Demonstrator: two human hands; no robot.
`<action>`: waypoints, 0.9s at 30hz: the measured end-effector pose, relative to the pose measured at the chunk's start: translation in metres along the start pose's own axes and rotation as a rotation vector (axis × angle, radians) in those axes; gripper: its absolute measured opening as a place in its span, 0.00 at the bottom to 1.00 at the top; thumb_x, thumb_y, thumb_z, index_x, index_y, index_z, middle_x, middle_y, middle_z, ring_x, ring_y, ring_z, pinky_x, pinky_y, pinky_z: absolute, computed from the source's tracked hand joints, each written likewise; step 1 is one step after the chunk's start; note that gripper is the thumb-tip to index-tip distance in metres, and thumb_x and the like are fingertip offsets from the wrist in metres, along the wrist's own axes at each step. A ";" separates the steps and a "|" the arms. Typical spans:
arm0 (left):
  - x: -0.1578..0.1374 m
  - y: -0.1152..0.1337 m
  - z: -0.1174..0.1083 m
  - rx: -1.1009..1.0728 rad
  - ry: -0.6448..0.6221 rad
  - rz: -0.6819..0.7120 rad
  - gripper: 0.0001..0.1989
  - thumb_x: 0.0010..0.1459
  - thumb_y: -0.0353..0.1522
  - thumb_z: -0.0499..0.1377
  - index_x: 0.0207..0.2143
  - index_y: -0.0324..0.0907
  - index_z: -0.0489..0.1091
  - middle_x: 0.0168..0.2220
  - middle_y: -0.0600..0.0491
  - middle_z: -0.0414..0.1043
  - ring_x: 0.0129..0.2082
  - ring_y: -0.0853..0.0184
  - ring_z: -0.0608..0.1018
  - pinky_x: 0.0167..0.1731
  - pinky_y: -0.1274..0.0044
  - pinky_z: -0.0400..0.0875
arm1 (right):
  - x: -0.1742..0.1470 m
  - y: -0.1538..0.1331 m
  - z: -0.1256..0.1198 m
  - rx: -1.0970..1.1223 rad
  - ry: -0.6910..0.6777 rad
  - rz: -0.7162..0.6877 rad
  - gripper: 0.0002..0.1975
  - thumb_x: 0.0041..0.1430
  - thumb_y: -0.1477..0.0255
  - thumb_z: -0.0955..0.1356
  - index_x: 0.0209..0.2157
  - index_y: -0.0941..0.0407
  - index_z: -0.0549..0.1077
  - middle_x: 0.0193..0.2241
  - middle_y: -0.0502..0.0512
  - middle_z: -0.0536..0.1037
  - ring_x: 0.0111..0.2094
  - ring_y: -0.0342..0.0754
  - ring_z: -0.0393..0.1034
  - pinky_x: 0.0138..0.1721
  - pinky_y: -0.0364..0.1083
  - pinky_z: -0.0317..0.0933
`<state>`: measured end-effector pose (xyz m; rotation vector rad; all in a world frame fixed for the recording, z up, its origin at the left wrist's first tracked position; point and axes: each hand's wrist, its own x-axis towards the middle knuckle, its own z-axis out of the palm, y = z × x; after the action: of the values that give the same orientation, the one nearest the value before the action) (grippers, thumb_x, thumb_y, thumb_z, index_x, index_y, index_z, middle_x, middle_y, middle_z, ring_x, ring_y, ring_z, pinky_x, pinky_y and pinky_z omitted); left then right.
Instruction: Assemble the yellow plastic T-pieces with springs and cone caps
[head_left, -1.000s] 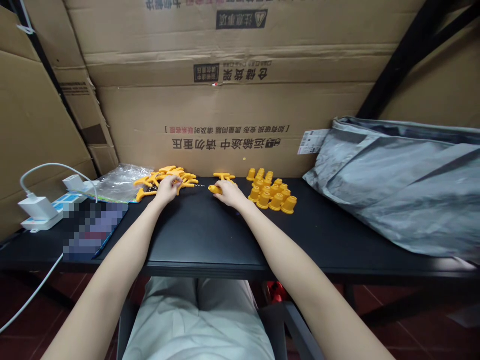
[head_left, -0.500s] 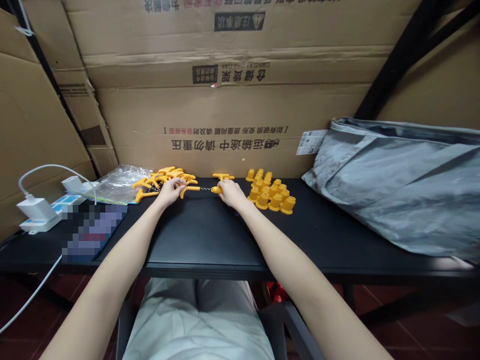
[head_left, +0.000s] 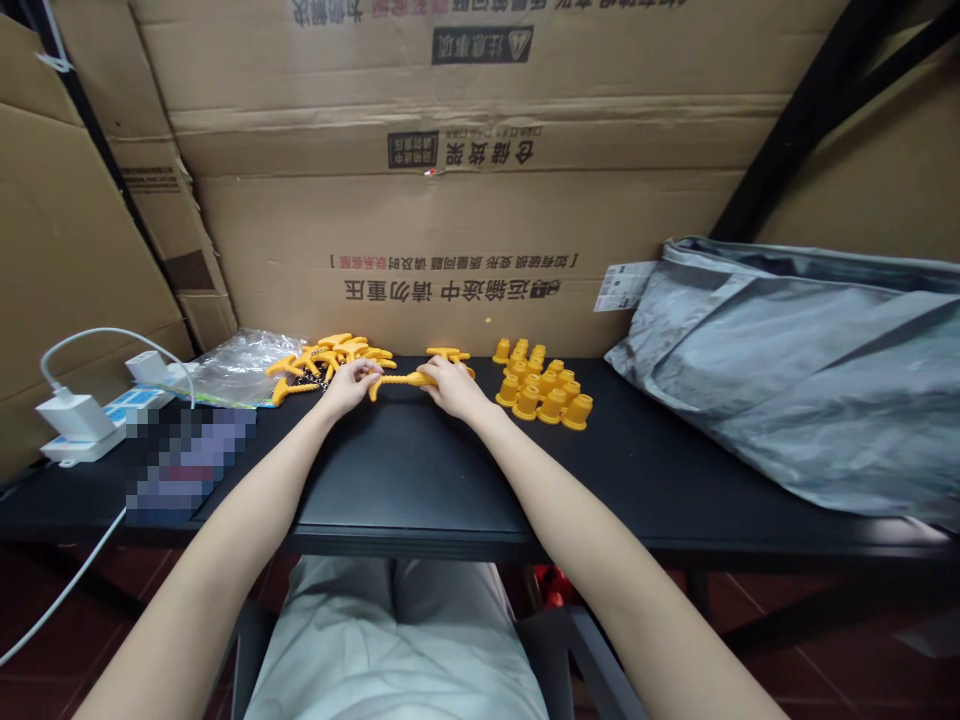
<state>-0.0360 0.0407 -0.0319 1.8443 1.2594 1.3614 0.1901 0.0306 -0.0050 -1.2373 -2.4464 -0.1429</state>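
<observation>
Yellow-orange T-shaped plastic handle (head_left: 394, 380): ribbed pattern. Tapered plastic cups (head_left: 552, 404): deeper amber, plain. Flat tabletop (head_left: 405, 460): black. Large brown cardboard sheet (head_left: 450, 220): characters printed black and red. Slouching bag (head_left: 795, 370): silver-grey. Long plastic power strip (head_left: 127, 402): white with blue.

The surface (head_left: 420, 480) spans the middle of the frame, with cardboard (head_left: 375, 215) behind it. Left of centre lies a heap of handles (head_left: 337, 352); left of that, a packet (head_left: 244, 362), then a power strip (head_left: 139, 402). Right of centre stand cups (head_left: 551, 402), a bag (head_left: 795, 375) beyond them. Between heap and cups are the hands (head_left: 457, 388), a handle (head_left: 394, 380) and a sheath (head_left: 424, 378) between them.
</observation>
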 end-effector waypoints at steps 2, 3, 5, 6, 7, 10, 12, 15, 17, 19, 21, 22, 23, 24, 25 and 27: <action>0.000 0.000 -0.001 0.011 0.000 0.003 0.07 0.50 0.33 0.61 0.31 0.38 0.72 0.28 0.52 0.73 0.23 0.72 0.71 0.30 0.76 0.68 | 0.000 0.004 0.002 0.036 0.016 -0.025 0.15 0.62 0.75 0.65 0.51 0.55 0.72 0.47 0.60 0.71 0.44 0.52 0.69 0.48 0.51 0.60; 0.000 0.000 -0.001 0.020 -0.003 0.006 0.07 0.50 0.34 0.61 0.32 0.38 0.72 0.28 0.52 0.73 0.23 0.72 0.71 0.30 0.76 0.69 | 0.000 0.006 0.004 0.062 0.022 -0.041 0.16 0.62 0.75 0.65 0.51 0.54 0.72 0.47 0.60 0.71 0.44 0.51 0.69 0.48 0.51 0.60; -0.001 0.000 -0.002 0.048 -0.012 0.012 0.08 0.51 0.34 0.60 0.32 0.38 0.72 0.29 0.52 0.73 0.23 0.73 0.70 0.29 0.77 0.68 | 0.000 0.010 0.007 0.126 0.028 -0.072 0.17 0.62 0.76 0.65 0.52 0.54 0.71 0.47 0.59 0.70 0.43 0.50 0.69 0.48 0.51 0.61; -0.001 0.000 -0.002 0.071 -0.017 0.014 0.08 0.52 0.34 0.60 0.33 0.38 0.72 0.29 0.52 0.73 0.22 0.73 0.70 0.28 0.77 0.68 | 0.000 0.012 0.008 0.158 0.030 -0.083 0.17 0.62 0.76 0.65 0.52 0.54 0.71 0.46 0.59 0.70 0.44 0.49 0.69 0.48 0.51 0.61; -0.002 0.000 -0.003 0.103 -0.023 0.019 0.08 0.53 0.34 0.59 0.34 0.38 0.71 0.30 0.52 0.73 0.22 0.73 0.69 0.28 0.77 0.68 | 0.001 0.013 0.010 0.186 0.030 -0.089 0.17 0.62 0.76 0.65 0.52 0.54 0.71 0.46 0.59 0.70 0.44 0.49 0.69 0.49 0.51 0.61; -0.005 0.003 -0.005 0.252 -0.047 0.083 0.10 0.53 0.35 0.60 0.37 0.40 0.71 0.34 0.51 0.74 0.23 0.72 0.70 0.30 0.75 0.69 | 0.002 0.015 0.012 0.242 0.019 -0.094 0.17 0.61 0.76 0.66 0.52 0.55 0.71 0.45 0.58 0.70 0.47 0.50 0.68 0.50 0.50 0.61; -0.007 0.005 -0.006 0.355 -0.070 0.146 0.12 0.52 0.34 0.62 0.39 0.41 0.71 0.38 0.50 0.75 0.28 0.69 0.73 0.35 0.73 0.70 | 0.003 0.015 0.013 0.261 0.012 -0.094 0.17 0.61 0.76 0.66 0.52 0.56 0.71 0.45 0.59 0.71 0.47 0.50 0.68 0.51 0.50 0.61; -0.009 0.009 -0.006 0.449 -0.094 0.196 0.12 0.52 0.33 0.62 0.40 0.42 0.71 0.38 0.50 0.75 0.34 0.66 0.75 0.40 0.72 0.70 | 0.003 0.015 0.013 0.280 0.008 -0.072 0.17 0.60 0.76 0.67 0.52 0.58 0.71 0.45 0.60 0.71 0.48 0.50 0.68 0.52 0.51 0.60; -0.010 0.009 -0.004 0.480 -0.084 0.202 0.12 0.53 0.33 0.61 0.41 0.42 0.71 0.36 0.51 0.75 0.35 0.65 0.76 0.40 0.72 0.70 | 0.004 0.016 0.013 0.305 0.019 -0.057 0.18 0.59 0.76 0.67 0.51 0.58 0.70 0.46 0.61 0.70 0.48 0.50 0.68 0.52 0.52 0.60; -0.010 0.009 -0.003 0.494 -0.064 0.205 0.12 0.55 0.34 0.60 0.43 0.42 0.70 0.34 0.52 0.75 0.35 0.65 0.76 0.40 0.73 0.70 | 0.004 0.018 0.013 0.351 0.035 -0.057 0.18 0.58 0.76 0.67 0.51 0.58 0.70 0.47 0.61 0.70 0.49 0.51 0.68 0.52 0.53 0.60; -0.010 0.008 -0.002 0.497 -0.052 0.209 0.12 0.56 0.34 0.59 0.43 0.42 0.69 0.35 0.52 0.75 0.36 0.65 0.76 0.41 0.73 0.70 | 0.005 0.021 0.012 0.424 0.049 -0.042 0.19 0.57 0.76 0.68 0.51 0.56 0.69 0.48 0.60 0.70 0.47 0.50 0.68 0.50 0.53 0.62; -0.010 0.008 -0.002 0.496 -0.050 0.212 0.12 0.56 0.34 0.59 0.43 0.42 0.69 0.36 0.51 0.75 0.36 0.65 0.76 0.41 0.73 0.70 | 0.005 0.023 0.012 0.475 0.049 -0.021 0.20 0.55 0.76 0.69 0.51 0.56 0.68 0.48 0.60 0.70 0.45 0.49 0.69 0.48 0.52 0.64; -0.009 0.007 -0.002 0.495 -0.051 0.215 0.12 0.56 0.33 0.59 0.43 0.42 0.69 0.37 0.51 0.75 0.37 0.65 0.76 0.41 0.73 0.70 | 0.006 0.024 0.011 0.532 0.047 0.005 0.21 0.54 0.76 0.69 0.51 0.56 0.67 0.48 0.59 0.70 0.43 0.48 0.70 0.46 0.52 0.65; -0.009 0.007 -0.002 0.495 -0.054 0.217 0.12 0.56 0.33 0.59 0.44 0.42 0.68 0.38 0.50 0.75 0.38 0.64 0.76 0.42 0.72 0.70 | 0.006 0.026 0.011 0.593 0.042 0.030 0.22 0.54 0.77 0.69 0.51 0.56 0.66 0.49 0.59 0.71 0.41 0.46 0.71 0.45 0.50 0.66; -0.009 0.006 -0.003 0.494 -0.058 0.218 0.12 0.56 0.32 0.59 0.44 0.41 0.68 0.38 0.49 0.75 0.38 0.64 0.76 0.43 0.72 0.70 | 0.006 0.028 0.010 0.651 0.039 0.050 0.21 0.53 0.76 0.69 0.50 0.56 0.66 0.48 0.59 0.71 0.39 0.45 0.72 0.43 0.50 0.67; -0.008 0.005 -0.003 0.494 -0.065 0.217 0.14 0.54 0.31 0.60 0.44 0.41 0.68 0.37 0.50 0.75 0.39 0.63 0.77 0.44 0.71 0.70 | 0.006 0.030 0.009 0.740 0.033 0.076 0.19 0.53 0.75 0.70 0.48 0.56 0.66 0.46 0.58 0.73 0.38 0.44 0.73 0.43 0.49 0.68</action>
<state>-0.0373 0.0309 -0.0299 2.3982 1.4939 1.1510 0.2080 0.0559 -0.0138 -0.9592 -2.0964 0.6929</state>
